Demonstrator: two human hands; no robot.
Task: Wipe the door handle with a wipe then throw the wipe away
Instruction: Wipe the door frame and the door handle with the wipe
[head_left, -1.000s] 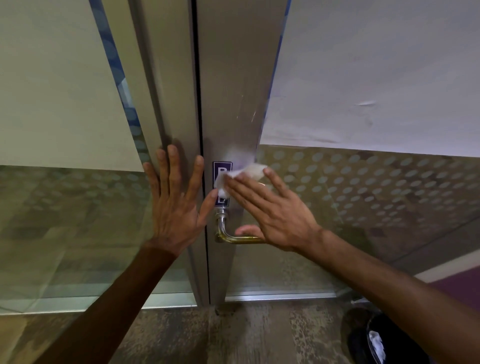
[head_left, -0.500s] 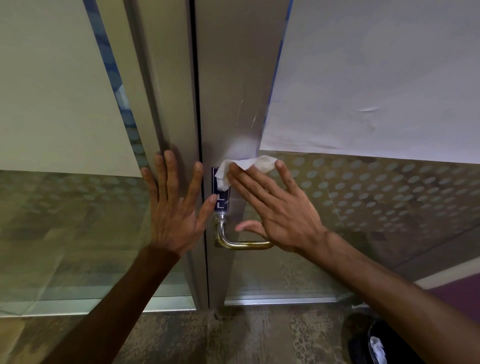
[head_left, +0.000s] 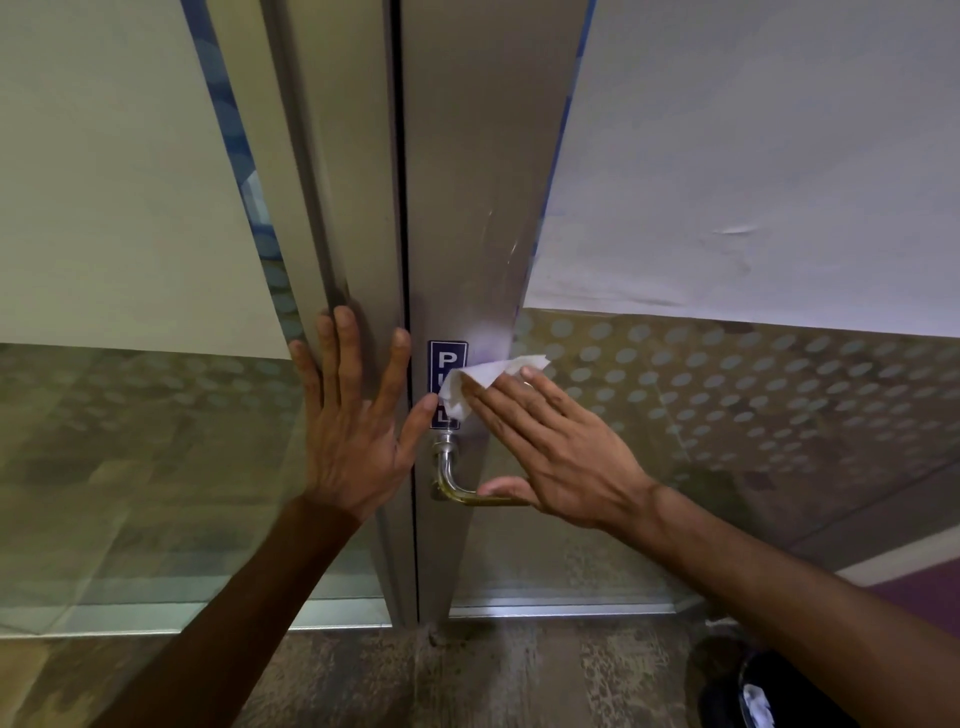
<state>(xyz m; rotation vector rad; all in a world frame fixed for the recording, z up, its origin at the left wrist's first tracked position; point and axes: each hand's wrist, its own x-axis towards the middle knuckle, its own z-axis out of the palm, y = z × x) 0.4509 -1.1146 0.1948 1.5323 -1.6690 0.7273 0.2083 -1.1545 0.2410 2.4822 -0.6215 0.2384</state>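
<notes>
A brass lever door handle (head_left: 457, 486) juts from the metal door stile (head_left: 472, 208), just under a blue PULL sign (head_left: 441, 358). My right hand (head_left: 561, 447) lies flat with fingers extended, pressing a white wipe (head_left: 478, 382) against the stile over the lower part of the sign, above the handle. Its thumb rests on the lever. My left hand (head_left: 353, 421) is spread flat on the neighbouring frame, holding nothing, its thumb tip near the sign.
Frosted glass panels with dot patterns flank the stile, left (head_left: 130, 441) and right (head_left: 727, 405). A black bin (head_left: 737, 691) with something white inside sits at the bottom right on the mottled floor (head_left: 467, 680), partly behind my right forearm.
My right hand slid the wipe up over the sign, then back down and slightly left. My left hand stayed flat on the frame.
</notes>
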